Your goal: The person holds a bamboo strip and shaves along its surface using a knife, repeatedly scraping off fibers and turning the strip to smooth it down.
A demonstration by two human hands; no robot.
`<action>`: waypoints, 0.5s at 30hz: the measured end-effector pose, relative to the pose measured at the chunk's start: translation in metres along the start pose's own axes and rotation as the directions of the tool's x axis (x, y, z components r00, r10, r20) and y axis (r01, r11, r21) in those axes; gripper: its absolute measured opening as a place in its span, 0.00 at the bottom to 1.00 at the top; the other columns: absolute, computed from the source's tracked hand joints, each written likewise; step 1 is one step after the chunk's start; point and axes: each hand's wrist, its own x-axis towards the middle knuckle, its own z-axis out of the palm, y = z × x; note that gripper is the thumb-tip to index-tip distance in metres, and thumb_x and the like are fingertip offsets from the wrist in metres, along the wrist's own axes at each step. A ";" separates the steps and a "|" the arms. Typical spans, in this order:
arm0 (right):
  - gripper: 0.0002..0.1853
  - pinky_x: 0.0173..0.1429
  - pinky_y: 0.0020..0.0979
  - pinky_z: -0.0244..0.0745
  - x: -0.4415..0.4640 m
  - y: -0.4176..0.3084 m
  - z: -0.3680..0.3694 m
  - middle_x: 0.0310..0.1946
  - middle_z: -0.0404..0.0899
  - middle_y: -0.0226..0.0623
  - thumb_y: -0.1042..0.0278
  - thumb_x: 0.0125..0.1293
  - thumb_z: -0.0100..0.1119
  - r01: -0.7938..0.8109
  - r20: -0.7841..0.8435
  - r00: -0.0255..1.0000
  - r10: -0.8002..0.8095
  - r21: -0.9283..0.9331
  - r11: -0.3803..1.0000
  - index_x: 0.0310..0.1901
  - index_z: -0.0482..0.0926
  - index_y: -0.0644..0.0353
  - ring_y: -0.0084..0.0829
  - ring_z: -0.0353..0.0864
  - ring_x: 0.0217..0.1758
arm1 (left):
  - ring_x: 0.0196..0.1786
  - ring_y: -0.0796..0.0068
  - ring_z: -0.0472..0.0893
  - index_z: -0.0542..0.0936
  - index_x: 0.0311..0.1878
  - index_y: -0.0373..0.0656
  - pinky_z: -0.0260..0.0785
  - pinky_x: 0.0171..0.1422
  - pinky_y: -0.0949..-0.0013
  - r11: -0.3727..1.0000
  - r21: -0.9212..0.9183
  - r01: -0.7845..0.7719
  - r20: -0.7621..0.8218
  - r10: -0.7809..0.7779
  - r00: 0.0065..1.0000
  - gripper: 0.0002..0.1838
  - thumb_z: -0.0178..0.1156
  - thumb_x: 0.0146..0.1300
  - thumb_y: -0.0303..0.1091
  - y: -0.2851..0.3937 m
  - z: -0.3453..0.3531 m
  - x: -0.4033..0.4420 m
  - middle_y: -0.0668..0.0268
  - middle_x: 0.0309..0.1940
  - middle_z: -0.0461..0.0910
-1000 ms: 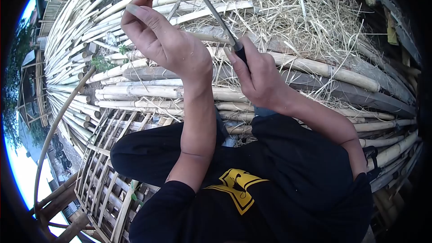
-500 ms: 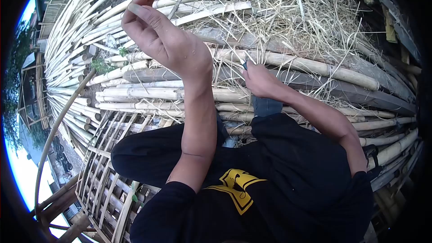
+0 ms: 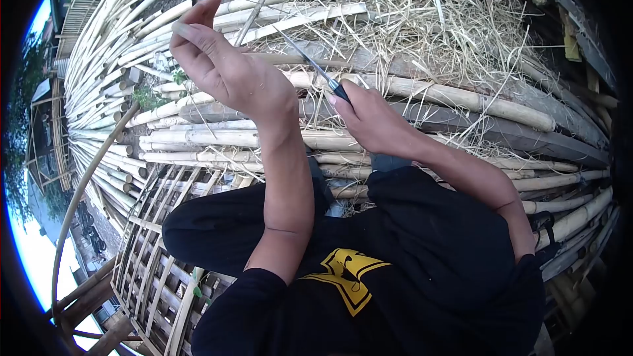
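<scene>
My right hand (image 3: pixel 369 112) is closed around the dark handle of a knife (image 3: pixel 339 88). Its narrow blade points up and to the left, over the straw and bamboo. To its left, my left hand (image 3: pixel 231 72) is raised with fingers curled and thumb bent against them. A thin bamboo strip (image 3: pixel 300 60) runs out to the right from behind this hand, passing close to the blade. The hand seems to hold the strip, though the palm side is partly hidden. Whether blade and strip touch, I cannot tell.
Pale shavings (image 3: pixel 428 33) lie heaped beyond my right hand. Bamboo poles (image 3: pixel 475 95) and a dark beam (image 3: pixel 501 130) stretch across in front of me. A woven bamboo lattice (image 3: pixel 155 270) is at lower left, beside a curved pole (image 3: pixel 82 184).
My right hand has moved slightly left and turned, bringing the knife blade into plain view. My left hand has shifted a little left and down. The thin strip now shows between them.
</scene>
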 end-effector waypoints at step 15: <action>0.16 0.28 0.47 0.66 0.002 0.008 -0.021 0.18 0.75 0.52 0.61 0.73 0.45 -0.102 -0.154 0.983 0.100 -0.005 0.995 0.40 0.67 0.70 0.51 0.77 0.22 | 0.52 0.73 0.73 0.68 0.48 0.37 0.62 0.62 0.67 1.000 -0.003 -0.014 0.014 0.014 1.000 0.17 0.36 0.78 0.42 0.000 0.002 -0.003 0.61 0.43 0.73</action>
